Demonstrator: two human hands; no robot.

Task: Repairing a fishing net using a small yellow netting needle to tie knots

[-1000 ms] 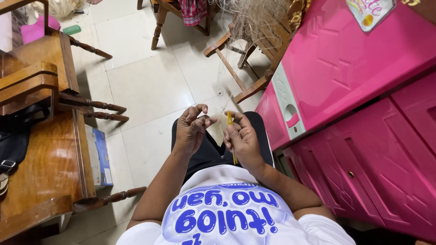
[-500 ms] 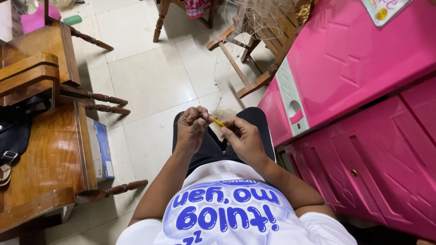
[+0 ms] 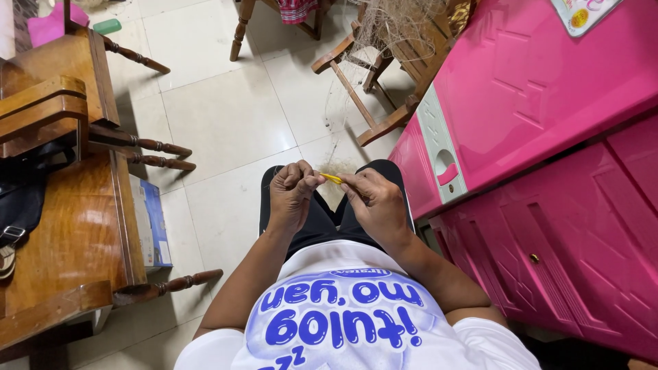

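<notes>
Your left hand (image 3: 291, 195) is closed, pinching fine fibres; your right hand (image 3: 373, 199) grips a small yellow tool (image 3: 332, 178) between them, above your lap. The work looks mid-way: a tangled fibre bundle (image 3: 394, 27) remains on the chair (image 3: 384, 75).

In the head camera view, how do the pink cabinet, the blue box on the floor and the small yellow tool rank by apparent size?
1. Pink cabinet, largest by far.
2. Blue box, partly hidden under the wooden furniture.
3. Yellow tool, smallest, pinched between the left hand and right hand.
</notes>
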